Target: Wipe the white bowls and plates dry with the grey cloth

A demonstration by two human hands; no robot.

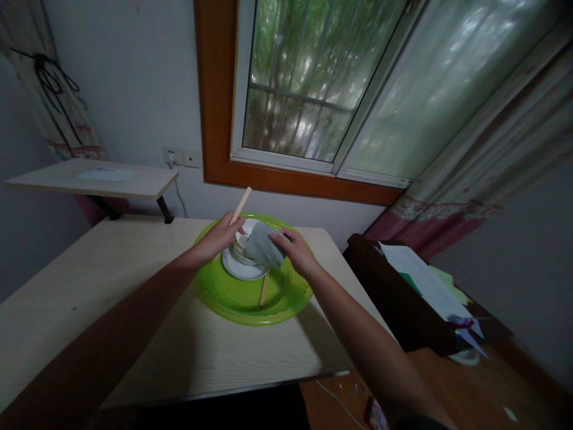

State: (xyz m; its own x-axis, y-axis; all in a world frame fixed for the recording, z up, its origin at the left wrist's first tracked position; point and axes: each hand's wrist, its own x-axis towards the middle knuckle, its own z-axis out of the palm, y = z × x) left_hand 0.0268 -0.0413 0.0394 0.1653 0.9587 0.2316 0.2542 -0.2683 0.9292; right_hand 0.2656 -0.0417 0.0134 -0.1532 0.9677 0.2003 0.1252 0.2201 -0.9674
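In the head view, my left hand [224, 234] is closed around a light wooden chopstick [242, 204], whose end points up and away; whether it is one or a pair I cannot tell. My right hand [298, 252] grips a grey-green cloth [265, 246] that hangs down beside white stacked bowls [242, 254]. These sit on a white plate [245, 272] inside a round lime-green basin [230, 301]. Another wooden chopstick [264, 291] lies in the basin, its far end hidden under the cloth. The cloth covers part of the bowls.
The basin stands on a pale wooden table [170, 322] near the wall. A raised shelf [94, 178] with a paper on it is at the left. To the right, a dark brown piece of furniture [398, 298] holds papers [425, 280]. A window [313, 83] is ahead.
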